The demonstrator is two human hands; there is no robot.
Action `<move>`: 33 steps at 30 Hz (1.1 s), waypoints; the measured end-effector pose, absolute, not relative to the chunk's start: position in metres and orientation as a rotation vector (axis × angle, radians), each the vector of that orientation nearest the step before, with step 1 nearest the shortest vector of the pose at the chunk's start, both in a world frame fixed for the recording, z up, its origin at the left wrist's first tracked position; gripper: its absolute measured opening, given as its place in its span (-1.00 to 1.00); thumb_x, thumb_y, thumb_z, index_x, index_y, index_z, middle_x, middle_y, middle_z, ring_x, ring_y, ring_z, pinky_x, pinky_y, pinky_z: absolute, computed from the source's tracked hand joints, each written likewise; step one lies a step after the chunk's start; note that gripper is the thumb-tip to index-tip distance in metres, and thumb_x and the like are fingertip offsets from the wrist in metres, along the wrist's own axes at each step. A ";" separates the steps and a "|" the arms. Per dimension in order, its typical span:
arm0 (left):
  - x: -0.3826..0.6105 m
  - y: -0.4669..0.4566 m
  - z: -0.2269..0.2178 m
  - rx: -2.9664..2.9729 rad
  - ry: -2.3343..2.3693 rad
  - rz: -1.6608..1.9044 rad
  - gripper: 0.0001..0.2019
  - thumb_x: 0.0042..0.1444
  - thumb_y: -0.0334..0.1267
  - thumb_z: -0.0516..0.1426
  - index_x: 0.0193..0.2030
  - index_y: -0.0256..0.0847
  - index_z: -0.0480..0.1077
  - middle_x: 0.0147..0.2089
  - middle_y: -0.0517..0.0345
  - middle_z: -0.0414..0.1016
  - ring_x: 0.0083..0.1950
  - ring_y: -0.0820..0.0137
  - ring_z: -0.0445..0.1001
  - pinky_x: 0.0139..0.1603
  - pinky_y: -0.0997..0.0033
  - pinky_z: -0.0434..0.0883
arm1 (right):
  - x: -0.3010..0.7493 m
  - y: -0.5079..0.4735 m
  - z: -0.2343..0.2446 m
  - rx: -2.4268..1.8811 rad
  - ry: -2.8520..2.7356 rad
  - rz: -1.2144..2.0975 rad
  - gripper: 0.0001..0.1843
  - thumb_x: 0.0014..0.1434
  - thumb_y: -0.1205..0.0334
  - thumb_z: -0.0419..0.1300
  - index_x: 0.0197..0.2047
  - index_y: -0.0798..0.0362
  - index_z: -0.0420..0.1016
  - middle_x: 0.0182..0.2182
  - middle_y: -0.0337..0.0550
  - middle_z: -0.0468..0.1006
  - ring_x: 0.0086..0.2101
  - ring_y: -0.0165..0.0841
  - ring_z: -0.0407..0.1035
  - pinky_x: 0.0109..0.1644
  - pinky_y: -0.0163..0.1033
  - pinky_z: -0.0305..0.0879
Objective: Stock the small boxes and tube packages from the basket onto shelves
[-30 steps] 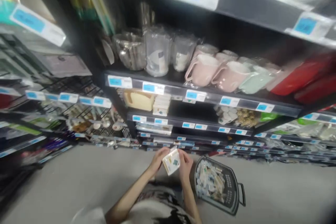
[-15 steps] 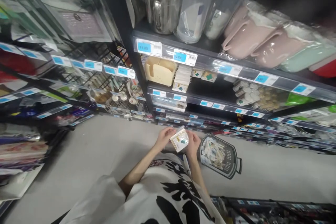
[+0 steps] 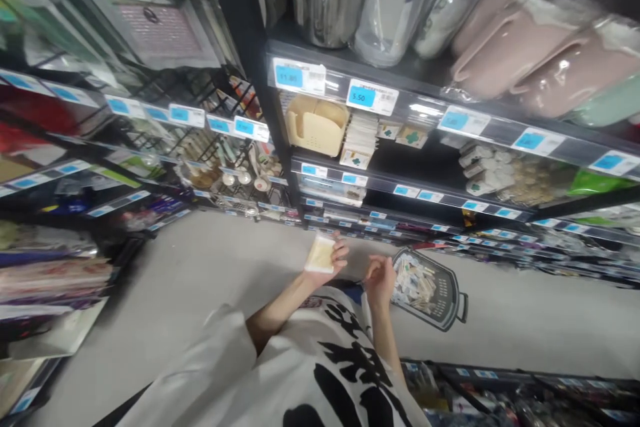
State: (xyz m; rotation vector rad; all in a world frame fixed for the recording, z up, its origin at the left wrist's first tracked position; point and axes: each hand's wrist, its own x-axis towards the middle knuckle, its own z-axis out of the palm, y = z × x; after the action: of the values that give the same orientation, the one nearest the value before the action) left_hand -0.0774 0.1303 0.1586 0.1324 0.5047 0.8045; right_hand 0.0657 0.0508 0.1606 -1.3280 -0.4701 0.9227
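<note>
In the head view, my left hand [image 3: 341, 257] is wrapped round a small flat packet [image 3: 320, 255], with a white border and a pale yellow face turned up. Apart from it, to the right, my right hand [image 3: 380, 277] has its fingers bent together. Whether anything is between them I cannot make out. Close beside that hand, a dark grey basket [image 3: 447, 299] with a handle stands on the floor. Several small white packets [image 3: 414, 283], some with green marks, lie heaped inside it.
Ahead, a dark shelf unit [image 3: 430, 192] with price labels carries a cream plastic holder [image 3: 319, 127], a stack of white clover-marked packs [image 3: 359, 147] and wrapped pink jugs [image 3: 515, 47]. Racks of utensils [image 3: 245, 167] hang at the left. Another shelf [image 3: 480, 383] stands behind on the right.
My hands have moved apart. The packet, earlier between both hands with its clover-marked face showing, is now in my left hand alone with a yellow face up. The view has shifted slightly.
</note>
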 end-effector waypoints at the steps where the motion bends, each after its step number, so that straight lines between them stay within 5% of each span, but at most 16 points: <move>1: -0.080 0.131 0.161 0.102 0.521 0.829 -0.94 0.32 -0.26 0.12 -0.20 -0.15 0.38 -0.40 0.27 0.11 -0.52 0.55 -0.09 -0.55 0.57 -0.01 | 0.065 0.052 0.159 -1.336 -0.439 0.916 -0.41 0.25 -0.33 0.12 -0.31 0.07 0.55 -0.76 -0.37 0.26 -0.70 -0.44 0.13 -0.56 -0.29 0.01; 4: -0.089 0.133 0.164 0.063 0.565 0.893 -0.86 0.40 -0.34 0.02 -0.23 -0.14 0.32 -0.41 0.31 -0.04 -0.53 0.53 -0.30 -0.60 0.57 -0.17 | 0.062 0.057 0.152 -1.339 -0.412 0.913 -0.48 0.22 -0.26 0.20 -0.33 0.08 0.55 -0.73 -0.39 0.28 -0.68 -0.45 0.14 -0.55 -0.30 0.02; 7: -0.098 0.136 0.161 0.053 0.542 0.928 -0.88 0.39 -0.34 0.03 -0.22 -0.13 0.31 -0.41 0.31 -0.04 -0.53 0.53 -0.31 -0.61 0.58 -0.18 | 0.057 0.064 0.148 -1.356 -0.465 0.901 -0.54 0.22 -0.20 0.22 -0.34 0.07 0.55 -0.72 -0.38 0.28 -0.66 -0.45 0.13 -0.54 -0.30 0.05; 10: -0.105 0.139 0.154 0.117 0.492 0.901 -0.95 0.30 -0.26 0.14 -0.19 -0.13 0.33 -0.40 0.31 0.06 -0.54 0.57 -0.15 -0.58 0.61 -0.05 | 0.052 0.070 0.149 -1.392 -0.541 0.926 -0.52 0.22 -0.23 0.21 -0.35 0.05 0.57 -0.71 -0.36 0.29 -0.66 -0.44 0.14 -0.56 -0.30 0.07; 15: -0.115 0.148 0.132 0.675 0.818 0.822 -0.61 0.04 -0.03 0.36 -0.09 -0.14 0.41 -0.33 0.27 0.37 -0.40 0.48 0.30 -0.41 0.53 0.27 | 0.048 0.080 0.157 -1.416 -0.870 1.211 -0.38 0.27 -0.35 0.11 -0.30 0.06 0.64 -0.55 -0.21 0.52 -0.54 -0.36 0.36 -0.45 -0.28 0.30; 19: -0.128 0.148 0.115 1.164 1.038 0.779 -0.67 0.11 0.01 0.31 -0.12 -0.18 0.48 -0.34 0.26 0.45 -0.34 0.42 0.38 -0.32 0.49 0.31 | 0.055 0.084 0.162 -1.594 -1.297 1.190 -0.63 0.16 -0.09 0.38 -0.16 0.04 0.67 -0.39 -0.26 0.63 -0.41 -0.37 0.42 -0.31 -0.33 0.33; 23: -0.138 0.143 0.107 1.325 1.006 0.704 -0.65 0.15 0.01 0.28 -0.06 -0.19 0.54 -0.18 0.11 0.62 -0.24 0.31 0.52 -0.22 0.43 0.42 | 0.081 0.094 0.171 -1.648 -1.596 1.075 -0.79 0.15 0.09 0.39 -0.20 0.03 0.65 -0.44 -0.30 0.60 -0.48 -0.43 0.35 -0.34 -0.36 0.27; 27: -0.149 0.136 0.097 1.358 0.965 0.663 -0.59 0.28 0.05 0.17 0.11 -0.16 0.51 0.14 -0.07 0.60 0.01 0.21 0.59 -0.06 0.35 0.52 | 0.138 0.135 0.196 -1.561 -1.520 0.876 -0.70 0.16 0.01 0.38 -0.12 0.01 0.63 -0.25 -0.16 0.69 -0.31 -0.31 0.51 -0.21 -0.27 0.42; 33: -0.177 0.128 0.067 1.539 0.986 0.534 -0.57 0.37 0.08 0.02 0.05 -0.16 0.53 0.09 -0.06 0.63 0.04 0.24 0.61 0.04 0.34 0.55 | 0.238 0.256 0.252 -1.680 -1.301 0.479 -0.51 0.03 -0.11 0.42 -0.09 0.05 0.59 -0.26 -0.06 0.69 -0.22 -0.18 0.57 -0.09 -0.13 0.50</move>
State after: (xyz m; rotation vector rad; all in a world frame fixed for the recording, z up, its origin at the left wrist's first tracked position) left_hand -0.1766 0.1278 0.0667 1.5385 0.9857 0.5343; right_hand 0.2383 0.2565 0.2517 -1.6803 -1.3010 0.4788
